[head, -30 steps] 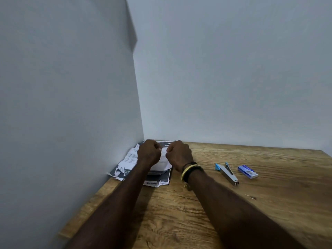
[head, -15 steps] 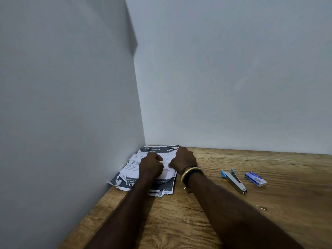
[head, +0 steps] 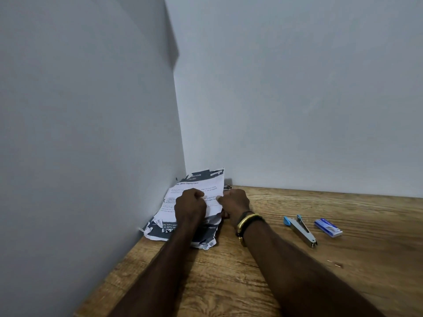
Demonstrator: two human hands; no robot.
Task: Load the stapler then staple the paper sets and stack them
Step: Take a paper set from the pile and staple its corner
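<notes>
A pile of torn printed papers (head: 183,232) lies in the corner where the wooden table (head: 229,282) meets the walls. My left hand (head: 190,207) and my right hand (head: 234,202) both pinch the top sheet (head: 201,181), whose far end is raised off the pile. A metal stapler (head: 301,229) with a blue end lies to the right of my right wrist. Just beyond it sits a small blue staple box (head: 328,227).
Grey walls close the table on the left and at the back. A couple of loose staples (head: 335,263) lie on the wood near the stapler. A gold and black bracelet is on my right wrist.
Both hands came down from above the pile onto the papers and took hold of the top sheet, whose far end has lifted. The view tilted downward slightly.
</notes>
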